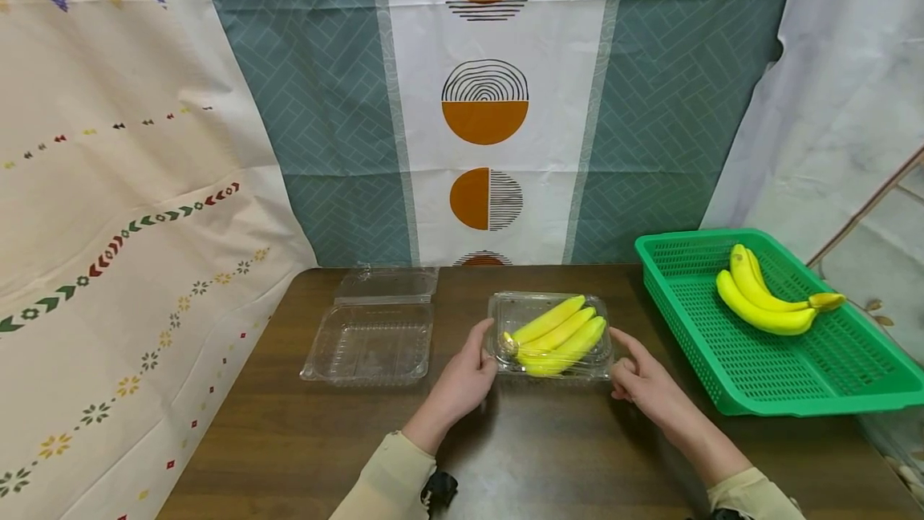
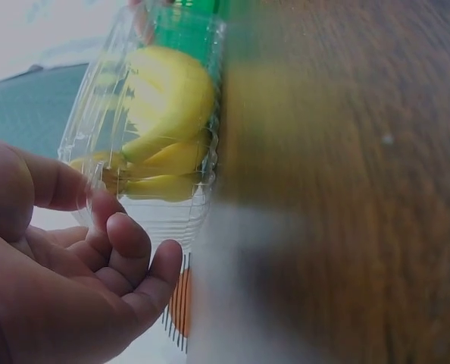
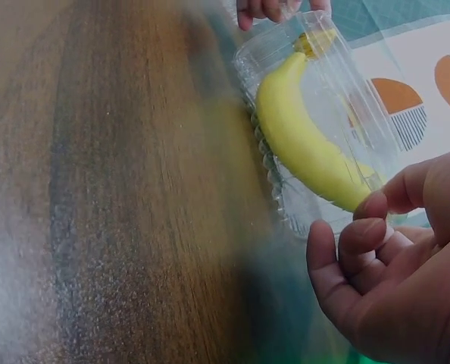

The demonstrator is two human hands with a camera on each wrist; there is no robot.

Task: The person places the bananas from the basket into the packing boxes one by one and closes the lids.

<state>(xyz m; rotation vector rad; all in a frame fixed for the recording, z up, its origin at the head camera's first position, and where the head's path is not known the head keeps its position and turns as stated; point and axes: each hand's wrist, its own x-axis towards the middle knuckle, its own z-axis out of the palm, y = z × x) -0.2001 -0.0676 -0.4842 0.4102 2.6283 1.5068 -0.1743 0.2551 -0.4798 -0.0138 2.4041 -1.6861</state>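
We note the left grip, a person's bare hand, at the left end of the transparent box; thumb and forefinger pinch the rim there, the remaining fingers bent below them. At the box's right end we see the right grip, also bare: thumb and forefinger pinch the edge, other fingers folded in.

The box itself sits flat on the desk, between the two hands, its lid down over a bunch of yellow bananas. We count three fruits through the plastic, stem end toward the box's left, tips toward its right. We cannot tell whether the lid is fully fastened.

Further out, both forearms come in from the near side of the box in pale sleeves; a dark band shows at the left wrist. Left of the box, apart from it, we record an empty container of similar plastic, its lid folded back on the far side. Right of the box, well apart, stands a green basket, holding another bunch with its stem pointing away from the box. Beyond the box hangs a teal and white cloth printed with orange and striped circles.
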